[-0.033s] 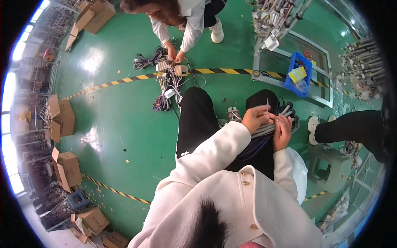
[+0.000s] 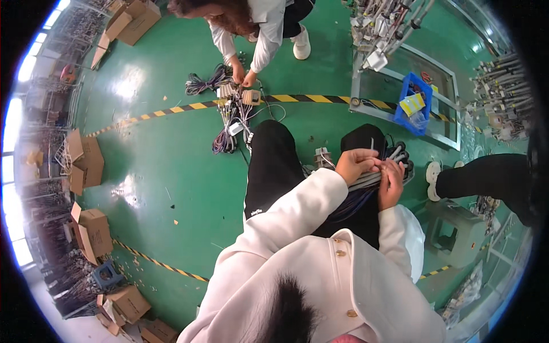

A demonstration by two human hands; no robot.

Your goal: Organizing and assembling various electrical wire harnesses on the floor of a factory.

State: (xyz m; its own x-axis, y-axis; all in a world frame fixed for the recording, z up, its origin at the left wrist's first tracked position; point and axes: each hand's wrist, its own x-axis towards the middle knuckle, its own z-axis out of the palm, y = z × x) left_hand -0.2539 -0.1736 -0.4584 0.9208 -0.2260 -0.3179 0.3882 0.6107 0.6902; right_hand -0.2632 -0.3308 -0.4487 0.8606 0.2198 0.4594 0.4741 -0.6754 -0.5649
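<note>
Pinching with left hand (image 2: 353,166): apparently thin pale strip (image 2: 373,143), jutting up past the fingertips.
Right hand (image 2: 391,183): curled in, fingertips together with the left ones; cannot tell contents of grip.
Cable bundle (image 2: 365,182): directly under both hands, grey sleeves, dark ends just beyond right fingers.
Strip pose: hardly changed since the previous frame; same close hold, so probably still mid-way through fine fingertip work.
Right knee (image 2: 361,136): just ahead of left hand, crowding low forward reach.
Blue bin (image 2: 406,124): ahead and right of hands.
Grey stool (image 2: 468,240): right of right hand, bounding that side.
Green floor (image 2: 154,177): stretching well left of both hands, seemingly widest room.
</note>
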